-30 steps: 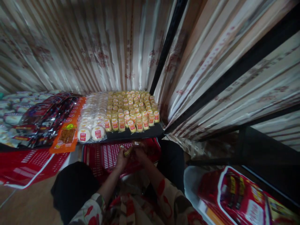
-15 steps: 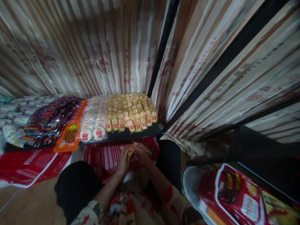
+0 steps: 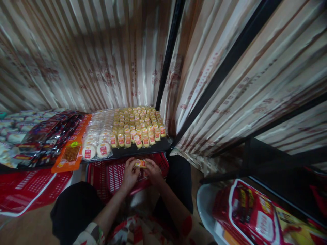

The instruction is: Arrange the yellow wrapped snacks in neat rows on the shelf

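Note:
Both my hands are over a red plastic basket [image 3: 112, 175] just below a black shelf [image 3: 143, 149]. My left hand [image 3: 129, 175] and my right hand [image 3: 153, 171] are closed together on one small yellow wrapped snack pack [image 3: 140, 164], held between them at the shelf's front edge. On the shelf, rows of the same small yellow packs [image 3: 138, 127] fill the right part, and round white cakes in clear wrap [image 3: 98, 134] lie to their left.
Further left on the shelf lie an orange snack bag [image 3: 70, 151] and dark red packets [image 3: 48, 136]. A second red basket [image 3: 25, 189] is at the lower left. Striped curtains hang behind black posts. A white bin with red packages [image 3: 252, 212] stands at the lower right.
My hands have lifted the small pack from inside the basket up toward the shelf's front edge. The view has shifted a little to the right and down.

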A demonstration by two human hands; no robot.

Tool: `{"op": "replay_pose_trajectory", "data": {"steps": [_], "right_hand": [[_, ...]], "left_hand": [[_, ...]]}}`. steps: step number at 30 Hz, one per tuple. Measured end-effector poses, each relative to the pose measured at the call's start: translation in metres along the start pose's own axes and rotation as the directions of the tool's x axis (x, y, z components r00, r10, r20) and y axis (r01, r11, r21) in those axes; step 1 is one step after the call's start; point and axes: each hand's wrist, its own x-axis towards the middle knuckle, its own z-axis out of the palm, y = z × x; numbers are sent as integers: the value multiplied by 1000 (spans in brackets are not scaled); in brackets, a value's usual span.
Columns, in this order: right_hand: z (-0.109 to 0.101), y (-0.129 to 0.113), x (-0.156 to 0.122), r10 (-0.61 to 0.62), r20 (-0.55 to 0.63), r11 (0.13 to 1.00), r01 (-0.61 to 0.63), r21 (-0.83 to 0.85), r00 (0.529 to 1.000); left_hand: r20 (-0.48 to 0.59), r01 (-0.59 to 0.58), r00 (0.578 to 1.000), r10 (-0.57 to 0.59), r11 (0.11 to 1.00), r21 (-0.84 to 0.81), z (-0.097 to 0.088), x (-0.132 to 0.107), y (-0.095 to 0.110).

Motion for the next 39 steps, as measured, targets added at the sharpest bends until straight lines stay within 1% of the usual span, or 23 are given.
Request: {"op": "replay_pose_trajectory", "data": {"steps": [2, 4, 8, 10, 12, 14, 16, 17, 19, 22, 24, 28, 33, 39], "right_hand": [[-3, 0, 2, 46, 7, 998, -47, 39, 999], [-7, 0, 5, 27, 8, 1000, -27, 11, 1000], [-13, 1, 9, -85, -7, 991, 83, -109, 996], [-16, -4, 8, -184, -36, 951, 169, -258, 982], [-19, -12, 6, -313, -43, 848, 259, -463, 949], [-20, -23, 4, -424, -9, 701, 322, -637, 905], [-20, -33, 5, -503, 25, 573, 355, -738, 864], [-20, -36, 6, -530, 30, 536, 363, -762, 847], [-19, -42, 10, -569, 16, 513, 371, -774, 822], [-18, -44, 16, -610, -14, 523, 389, -758, 792], [-18, -45, 20, -635, -10, 512, 411, -754, 773], [-20, -46, 27, -651, 26, 467, 427, -774, 759], [-22, -45, 38, -686, 52, 393, 429, -813, 726], [-24, -47, 52, -706, 63, 375, 447, -812, 706]], "left_hand": [[2, -22, 1000, 22, 1000, -15, 2, 6, 3], [0, -51, 999, 51, 999, -17, 6, 12, 5], [4, -87, 996, 87, 996, 16, 16, 24, 11], [17, -95, 995, 94, 995, 29, 22, 28, 17], [28, -110, 994, 109, 993, 32, 29, 33, 26], [37, -131, 991, 130, 991, 29, 36, 39, 37], [41, -145, 989, 143, 989, 30, 43, 46, 47], [46, -151, 988, 150, 988, 34, 47, 49, 53], [63, -171, 984, 168, 984, 43, 54, 57, 63], [90, -206, 975, 201, 977, 50, 64, 70, 77], [84, -212, 975, 207, 976, 55, 71, 79, 83], [88, -223, 973, 215, 971, 88, 84, 97, 90], [159, -246, 960, 228, 964, 100, 96, 113, 97], [175, -260, 958, 229, 948, 182, 112, 125, 105]]}}
